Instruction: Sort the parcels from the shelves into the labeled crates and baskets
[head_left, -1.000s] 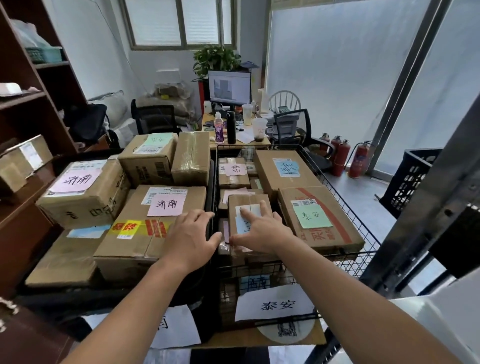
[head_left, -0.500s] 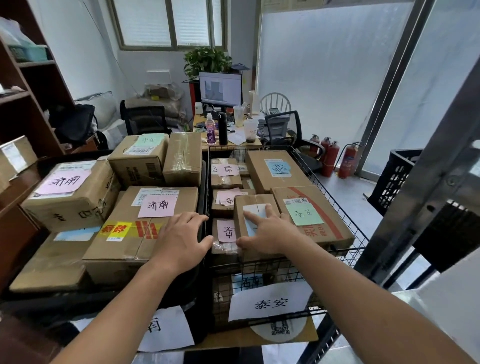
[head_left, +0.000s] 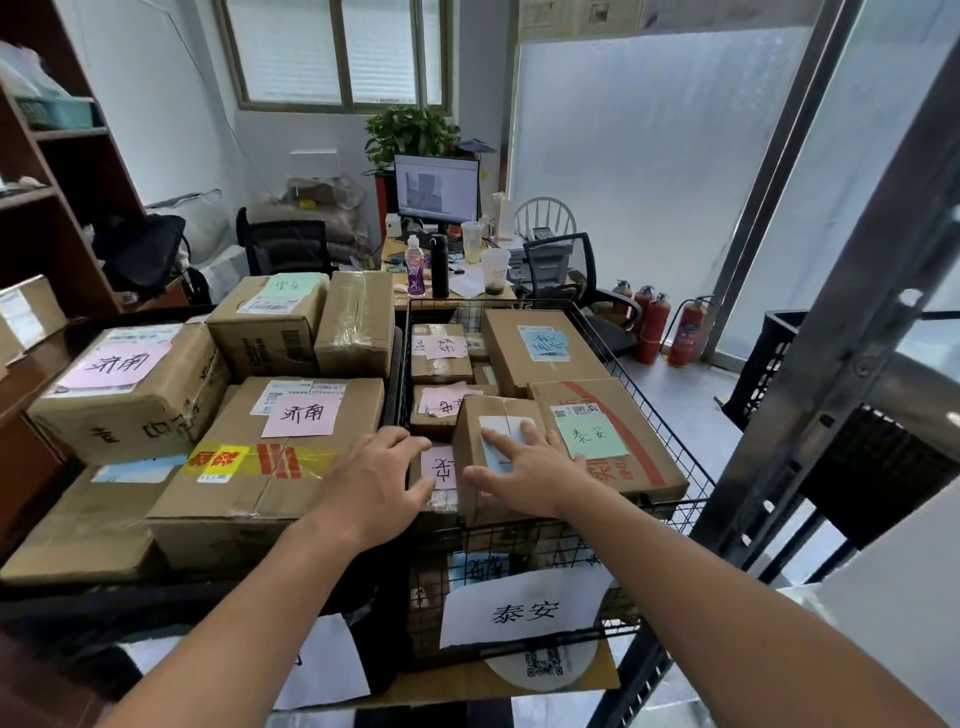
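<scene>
Right now everything turns on the small box (head_left: 496, 408) under the right hand (head_left: 524, 475). It lies at the near edge of the wire basket (head_left: 670, 506) that carries the 泰安 sign (head_left: 524, 613). A pink-note parcel (head_left: 439, 467) is close on its left and a green-note box (head_left: 589, 434) close on its right.

Its long axis runs away from the person, roughly in line with the right forearm, and it seems to sit a little tilted rather than flat. The right hand lies palm-down on its top, with the fingers spread over the blue label and the thumb out toward the near left edge. That grip is wide and flat, pressing rather than holding.

The left hand (head_left: 374, 483) hovers just beside it, over the seam between the basket and the black crate (head_left: 208, 592), with its fingertips above the pink-note parcel. Its grip is loose and holds nothing. So the box lies directly beneath the right palm and to the right of the left hand, and the right hand is plainly the nearer.

I judge the step to be seating this box among its neighbours. If it needs straightening, a push along its length from the right hand would serve. The left hand could steady the pink-note parcel.
</scene>
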